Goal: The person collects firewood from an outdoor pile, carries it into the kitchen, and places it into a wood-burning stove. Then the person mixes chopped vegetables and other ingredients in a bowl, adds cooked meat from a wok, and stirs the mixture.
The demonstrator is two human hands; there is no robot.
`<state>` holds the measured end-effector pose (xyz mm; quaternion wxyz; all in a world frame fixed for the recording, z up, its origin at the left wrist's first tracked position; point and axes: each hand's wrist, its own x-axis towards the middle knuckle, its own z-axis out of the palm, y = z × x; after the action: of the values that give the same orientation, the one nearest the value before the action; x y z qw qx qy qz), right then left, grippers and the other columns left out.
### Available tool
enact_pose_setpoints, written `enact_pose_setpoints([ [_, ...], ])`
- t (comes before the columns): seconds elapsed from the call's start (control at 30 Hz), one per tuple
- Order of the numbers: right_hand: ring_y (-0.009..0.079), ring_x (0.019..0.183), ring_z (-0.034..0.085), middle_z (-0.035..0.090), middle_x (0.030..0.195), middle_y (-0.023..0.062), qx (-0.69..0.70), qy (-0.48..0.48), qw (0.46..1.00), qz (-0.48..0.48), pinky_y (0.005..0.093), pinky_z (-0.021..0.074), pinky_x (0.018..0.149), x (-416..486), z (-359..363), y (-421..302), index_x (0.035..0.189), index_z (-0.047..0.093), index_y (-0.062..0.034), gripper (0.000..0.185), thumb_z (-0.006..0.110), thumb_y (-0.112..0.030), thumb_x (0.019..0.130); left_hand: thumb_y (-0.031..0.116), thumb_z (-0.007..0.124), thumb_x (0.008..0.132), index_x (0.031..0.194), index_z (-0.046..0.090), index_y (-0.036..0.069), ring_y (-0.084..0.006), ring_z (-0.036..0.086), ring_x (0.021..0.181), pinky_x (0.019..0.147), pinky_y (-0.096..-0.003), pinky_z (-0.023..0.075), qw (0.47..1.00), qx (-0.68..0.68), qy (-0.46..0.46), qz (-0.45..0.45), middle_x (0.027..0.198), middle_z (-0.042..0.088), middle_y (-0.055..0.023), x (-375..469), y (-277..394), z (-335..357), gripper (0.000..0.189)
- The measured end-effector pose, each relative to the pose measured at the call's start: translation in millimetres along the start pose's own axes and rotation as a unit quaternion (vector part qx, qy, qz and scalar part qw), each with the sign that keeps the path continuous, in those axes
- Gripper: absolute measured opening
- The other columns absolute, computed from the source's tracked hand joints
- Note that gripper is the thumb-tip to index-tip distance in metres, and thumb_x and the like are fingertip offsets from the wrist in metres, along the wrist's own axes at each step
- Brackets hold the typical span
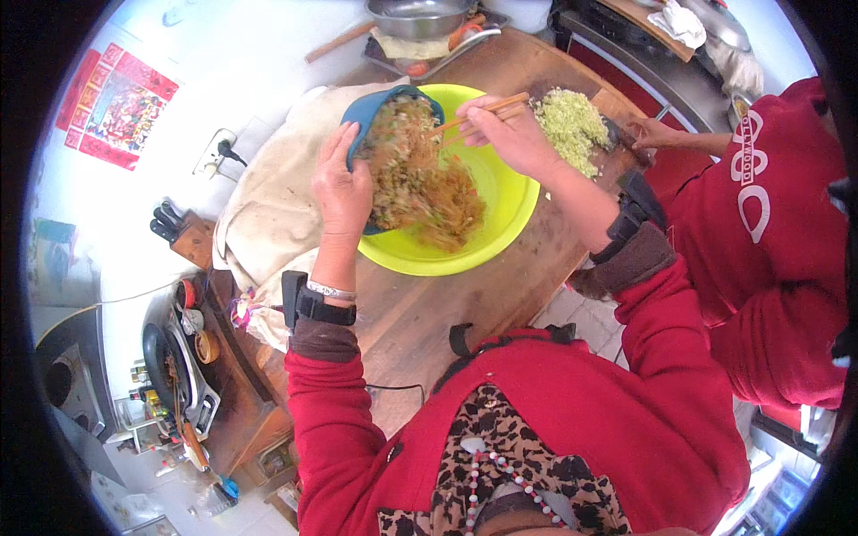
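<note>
My left hand (343, 179) grips the rim of a blue bowl (364, 119), tilted over a large yellow-green plastic basin (513, 221). A brown mixture of noodle strands and chopped bits (429, 194) spills from the bowl into the basin, blurred by motion. My right hand (496, 130) holds a pair of wooden chopsticks (507, 104), their tips at the mixture by the bowl's mouth. Right of the basin lies a heap of finely chopped pale green vegetable (570, 124).
A person in red (771, 268) stands at the right, a hand (653, 132) by a dark blade beside the heap. Beige cloth (288, 174) covers something left of the basin. A steel bowl (419, 17) sits at the back. A knife block (191, 241) and a pan (164, 355) are left.
</note>
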<state>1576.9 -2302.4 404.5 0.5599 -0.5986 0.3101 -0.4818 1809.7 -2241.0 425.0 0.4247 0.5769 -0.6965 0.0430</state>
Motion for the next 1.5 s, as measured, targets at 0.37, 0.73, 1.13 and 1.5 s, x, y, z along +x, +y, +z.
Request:
enact_pose_setpoints([
  [0.37, 0.0125, 0.068, 0.059, 0.061, 0.076, 0.0053, -0.091, -0.054, 0.992, 0.066, 0.0255, 0.0496, 0.064, -26, -42, 14, 0.091, 0.062, 0.0015, 0.024, 0.050, -0.018, 0.086, -0.011, 0.055, 0.063, 0.113, 0.058, 0.004, -0.0326, 0.048, 0.113, 0.095, -0.0432, 0.0359, 0.977, 0.144, 0.033, 0.152, 0.116, 0.056, -0.0101, -22, 23, -4, 0.052],
  [0.73, 0.0264, 0.077, 0.063, 0.065, 0.087, 0.0174, -0.207, 0.000, 0.977, 0.044, 0.0346, 0.0488, 0.073, -10, -2, 104, 0.098, 0.064, -0.0018, 0.030, 0.052, -0.027, 0.086, -0.016, 0.050, 0.063, 0.112, 0.058, -0.001, -0.0354, 0.048, 0.114, 0.098, -0.0404, 0.0369, 0.978, 0.120, 0.132, 0.109, 0.116, 0.055, -0.0151, -42, 28, -23, 0.052],
  [1.13, 0.0338, 0.085, 0.060, 0.062, 0.096, 0.0166, -0.398, -0.320, 0.857, -0.073, 0.0397, 0.0497, 0.075, -53, -21, 65, 0.099, 0.063, -0.0052, 0.023, 0.054, -0.016, 0.081, -0.017, 0.044, 0.066, 0.113, 0.057, -0.001, -0.0350, 0.049, 0.114, 0.098, -0.0399, 0.0373, 0.983, 0.057, 0.169, 0.047, 0.117, 0.055, -0.0164, -40, 14, -28, 0.051],
  [1.5, 0.0320, 0.077, 0.061, 0.062, 0.088, 0.0173, -0.287, -0.302, 0.904, -0.094, 0.0362, 0.0506, 0.070, -59, 7, 70, 0.104, 0.060, -0.0013, 0.022, 0.055, -0.012, 0.085, -0.016, 0.046, 0.064, 0.112, 0.058, -0.001, -0.0348, 0.049, 0.114, 0.097, -0.0400, 0.0379, 0.982, 0.074, 0.144, 0.101, 0.115, 0.056, -0.0158, -39, 6, -28, 0.051],
])
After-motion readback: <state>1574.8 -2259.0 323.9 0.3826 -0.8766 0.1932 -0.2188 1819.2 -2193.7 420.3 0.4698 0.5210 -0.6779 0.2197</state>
